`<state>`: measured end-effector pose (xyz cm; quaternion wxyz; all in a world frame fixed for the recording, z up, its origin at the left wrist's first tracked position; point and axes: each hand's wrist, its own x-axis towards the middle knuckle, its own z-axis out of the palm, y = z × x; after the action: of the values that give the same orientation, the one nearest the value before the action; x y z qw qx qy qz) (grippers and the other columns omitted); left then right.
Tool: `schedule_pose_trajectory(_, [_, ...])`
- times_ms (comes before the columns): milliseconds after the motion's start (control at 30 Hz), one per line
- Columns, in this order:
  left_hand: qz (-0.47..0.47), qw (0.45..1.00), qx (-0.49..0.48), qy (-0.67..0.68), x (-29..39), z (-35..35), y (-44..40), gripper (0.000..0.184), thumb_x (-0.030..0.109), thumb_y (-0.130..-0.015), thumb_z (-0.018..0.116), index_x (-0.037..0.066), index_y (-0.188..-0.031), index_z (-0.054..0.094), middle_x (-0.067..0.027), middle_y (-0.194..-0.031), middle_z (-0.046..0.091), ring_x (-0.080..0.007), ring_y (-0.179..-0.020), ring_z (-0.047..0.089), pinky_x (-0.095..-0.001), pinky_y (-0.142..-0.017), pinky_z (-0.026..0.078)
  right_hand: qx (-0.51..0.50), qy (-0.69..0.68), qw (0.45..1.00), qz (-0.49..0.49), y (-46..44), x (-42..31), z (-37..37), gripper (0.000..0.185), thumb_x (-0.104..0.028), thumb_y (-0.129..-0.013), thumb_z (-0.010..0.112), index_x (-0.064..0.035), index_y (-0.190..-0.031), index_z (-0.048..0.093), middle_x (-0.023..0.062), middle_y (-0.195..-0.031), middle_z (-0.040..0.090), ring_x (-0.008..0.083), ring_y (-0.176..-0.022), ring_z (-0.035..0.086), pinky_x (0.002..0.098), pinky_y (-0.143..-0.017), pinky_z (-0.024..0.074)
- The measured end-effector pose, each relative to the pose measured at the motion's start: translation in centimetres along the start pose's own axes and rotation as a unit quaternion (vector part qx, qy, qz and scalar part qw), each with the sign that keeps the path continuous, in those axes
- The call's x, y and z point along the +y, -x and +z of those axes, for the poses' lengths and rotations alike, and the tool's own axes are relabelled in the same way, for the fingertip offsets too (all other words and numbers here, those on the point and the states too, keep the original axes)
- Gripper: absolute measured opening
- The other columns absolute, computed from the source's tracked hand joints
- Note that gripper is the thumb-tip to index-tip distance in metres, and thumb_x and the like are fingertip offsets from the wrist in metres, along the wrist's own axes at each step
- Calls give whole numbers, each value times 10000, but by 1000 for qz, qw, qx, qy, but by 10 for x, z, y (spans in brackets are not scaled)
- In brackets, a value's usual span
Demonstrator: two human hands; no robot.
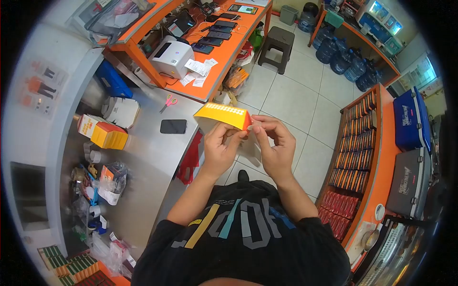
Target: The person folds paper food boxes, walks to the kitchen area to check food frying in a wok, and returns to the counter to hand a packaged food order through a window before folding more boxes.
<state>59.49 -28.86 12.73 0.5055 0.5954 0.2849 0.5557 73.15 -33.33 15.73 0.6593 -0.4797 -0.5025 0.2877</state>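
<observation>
l hand (219, 150): grips ylw/red carton (223, 115)
r hand (276, 145): fingertips at carton's red end
phone (173, 126): blk, on steel counter (152, 159) w/ pink scissors (168, 101) nr

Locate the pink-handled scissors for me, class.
In the head view, the scissors lie on the metal table, left of the person's left hand, just beyond the black phone.

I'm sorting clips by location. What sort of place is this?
Probably the staff side of a small shop or takeaway: a printer with paper slips, a row of phones, and shelving packed with matching packages.
</observation>
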Motion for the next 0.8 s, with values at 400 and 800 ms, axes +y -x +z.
schedule_pose_trajectory(400, [4,999,-3,-37,9,-1,3,136,51,-857,699,-50,-902,619,-105,-861,684,-158,-787,693,-247,-697,542,-34,52,998,-3,1,-9,-10,84,-55,-877,662,22,-909,673,131,-1003,666,144,-827,658,271,-736,544])
schedule_pose_trajectory(800, [33,991,-17,-129,15,1,10,127,47,-819,730,-35,-901,677,-103,-882,705,-160,-773,693,-243,-700,525,-72,78,994,-40,5,-4,-20,78,-42,-862,669,24,-897,690,124,-981,680,149,-828,671,262,-744,543])
